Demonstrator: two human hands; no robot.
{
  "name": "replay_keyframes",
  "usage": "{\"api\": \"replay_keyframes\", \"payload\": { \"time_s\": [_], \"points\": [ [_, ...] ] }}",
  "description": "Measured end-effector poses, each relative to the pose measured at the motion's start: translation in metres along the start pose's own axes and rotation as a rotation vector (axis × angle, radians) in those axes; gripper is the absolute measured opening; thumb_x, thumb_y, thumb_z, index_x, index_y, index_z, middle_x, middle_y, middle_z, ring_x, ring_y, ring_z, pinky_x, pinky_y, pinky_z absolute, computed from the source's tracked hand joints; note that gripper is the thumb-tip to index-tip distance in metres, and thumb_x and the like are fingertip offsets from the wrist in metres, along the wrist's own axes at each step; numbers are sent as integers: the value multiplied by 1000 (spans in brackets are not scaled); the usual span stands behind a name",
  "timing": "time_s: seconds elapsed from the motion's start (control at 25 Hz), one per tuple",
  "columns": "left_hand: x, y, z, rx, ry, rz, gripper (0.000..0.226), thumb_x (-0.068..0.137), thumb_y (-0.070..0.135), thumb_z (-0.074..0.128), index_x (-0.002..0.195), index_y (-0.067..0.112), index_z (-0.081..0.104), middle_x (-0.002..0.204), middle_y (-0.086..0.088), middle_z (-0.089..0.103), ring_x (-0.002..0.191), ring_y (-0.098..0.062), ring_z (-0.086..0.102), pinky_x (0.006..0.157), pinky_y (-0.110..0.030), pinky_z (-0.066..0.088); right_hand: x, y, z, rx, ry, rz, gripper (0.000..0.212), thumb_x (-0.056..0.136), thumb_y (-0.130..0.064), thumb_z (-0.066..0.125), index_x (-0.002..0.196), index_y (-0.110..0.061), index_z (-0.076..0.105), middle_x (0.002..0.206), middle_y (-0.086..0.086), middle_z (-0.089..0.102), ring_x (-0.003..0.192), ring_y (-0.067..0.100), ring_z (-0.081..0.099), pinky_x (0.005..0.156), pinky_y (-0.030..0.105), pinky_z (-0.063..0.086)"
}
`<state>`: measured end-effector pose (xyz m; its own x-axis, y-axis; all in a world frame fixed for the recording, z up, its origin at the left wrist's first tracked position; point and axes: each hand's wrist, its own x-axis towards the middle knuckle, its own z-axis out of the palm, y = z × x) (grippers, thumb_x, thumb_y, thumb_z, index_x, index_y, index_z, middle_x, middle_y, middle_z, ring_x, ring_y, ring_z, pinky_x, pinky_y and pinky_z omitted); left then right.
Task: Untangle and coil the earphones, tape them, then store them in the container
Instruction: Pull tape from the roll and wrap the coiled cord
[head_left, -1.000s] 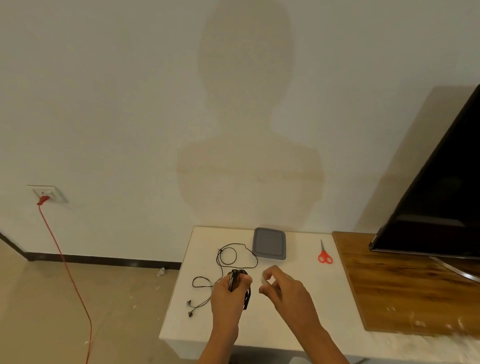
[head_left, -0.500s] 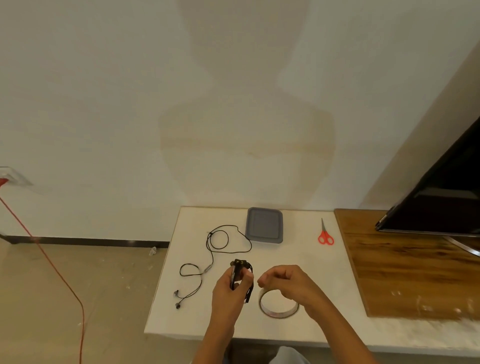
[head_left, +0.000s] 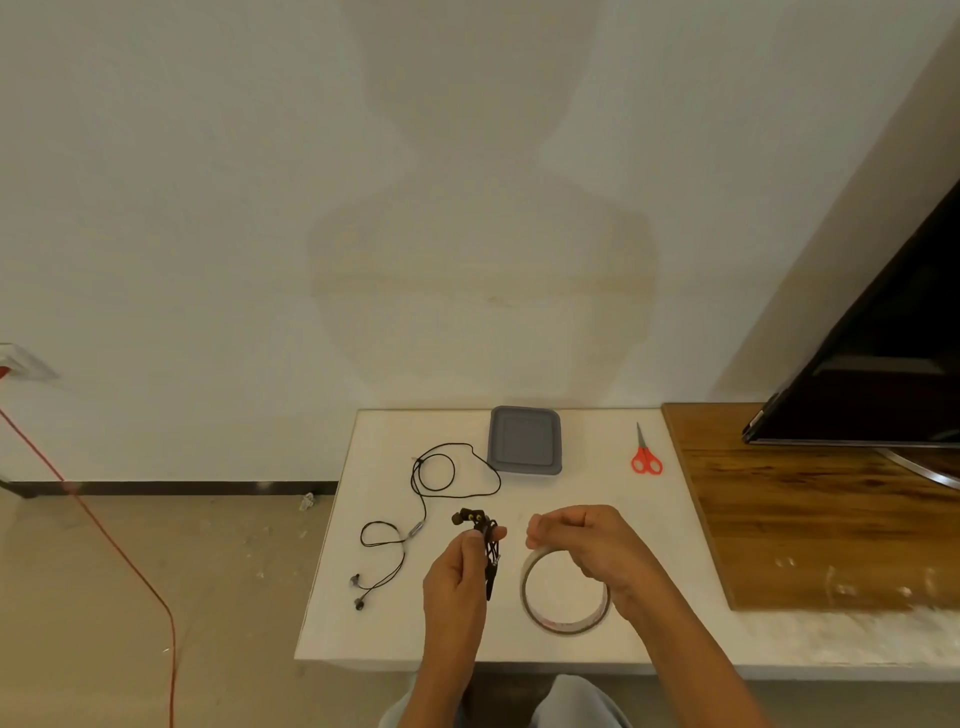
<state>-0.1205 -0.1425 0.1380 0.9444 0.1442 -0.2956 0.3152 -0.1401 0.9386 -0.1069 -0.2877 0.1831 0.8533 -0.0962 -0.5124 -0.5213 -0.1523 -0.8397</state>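
Note:
My left hand pinches a coiled black earphone bundle above the white table, its earbuds sticking up past my fingers. My right hand grips the top of a clear tape roll standing just right of the bundle, fingers curled at the roll's upper edge. A second black earphone lies loose and uncoiled on the table's left part. The grey container sits closed at the table's back edge, well beyond both hands.
Red-handled scissors lie at the back right of the white table. A wooden top with a dark TV screen adjoins on the right. A red cable runs over the floor at left. My knees show below the table's front edge.
The view has tilted down and drawn closer. The tape roll, hidden under my right hand a second ago, now stands in plain sight in that hand. My left hand keeps the coiled bundle.

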Motion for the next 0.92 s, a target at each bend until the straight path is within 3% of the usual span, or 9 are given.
{"api": "replay_keyframes", "payload": {
  "time_s": [0.12, 0.24, 0.4, 0.52, 0.64, 0.8, 0.92],
  "points": [
    [-8, -1, -2, 20, -64, 59, 34, 101, 25, 38, 90, 15, 69, 66, 5, 54, 63, -9, 45, 59, -18, 39, -7, -14, 6, 20, -48, 18, 17, 82, -32, 71, 74, -18, 76, 56, -15, 67, 66, 6, 52, 65, 20, 39],
    [-19, 2, -4, 81, -86, 136, 32, 101, 24, 39, 80, 14, 62, 57, 5, 44, 54, -5, 35, 52, -17, 33, -10, -19, 16, -44, -82, 18, 18, 82, -31, 72, 72, -16, 75, 60, -15, 68, 69, 4, 56, 67, 19, 37],
    [-27, 3, -7, 147, -74, 193, 32, 98, 35, 34, 95, 22, 63, 74, 2, 64, 65, -6, 54, 60, -9, 42, -11, -16, 23, -140, -64, 37, 19, 79, -31, 74, 69, -15, 75, 70, -9, 69, 75, 4, 59, 73, 23, 38],
    [-32, 4, -8, 151, -92, 219, 38, 90, 43, 30, 106, 26, 59, 85, 11, 65, 77, -2, 61, 68, -5, 43, -9, -13, 26, -216, -51, 41, 18, 78, -33, 75, 70, -17, 75, 73, -9, 68, 77, 6, 59, 67, 21, 40],
    [-37, 7, -8, 147, -101, 237, 35, 91, 41, 30, 102, 26, 60, 83, 10, 64, 80, 6, 58, 68, -6, 42, -9, -14, 26, -258, -41, 55, 20, 77, -34, 75, 73, -14, 75, 78, -6, 67, 82, 10, 60, 75, 27, 44],
    [-41, 11, -7, 102, -17, 182, 31, 100, 28, 37, 86, 26, 65, 73, 5, 64, 72, 3, 58, 64, -10, 44, -13, -15, 29, -312, -50, 60, 18, 77, -29, 74, 68, -13, 73, 78, -3, 67, 92, 19, 62, 85, 32, 47],
    [-40, 11, -4, 84, 69, 91, 33, 100, 20, 42, 82, 19, 69, 73, 5, 67, 70, -9, 61, 61, -8, 45, -16, -12, 34, -325, -39, 49, 20, 77, -28, 74, 60, -20, 68, 72, -2, 65, 84, 17, 62, 82, 32, 49]
  ]
}}
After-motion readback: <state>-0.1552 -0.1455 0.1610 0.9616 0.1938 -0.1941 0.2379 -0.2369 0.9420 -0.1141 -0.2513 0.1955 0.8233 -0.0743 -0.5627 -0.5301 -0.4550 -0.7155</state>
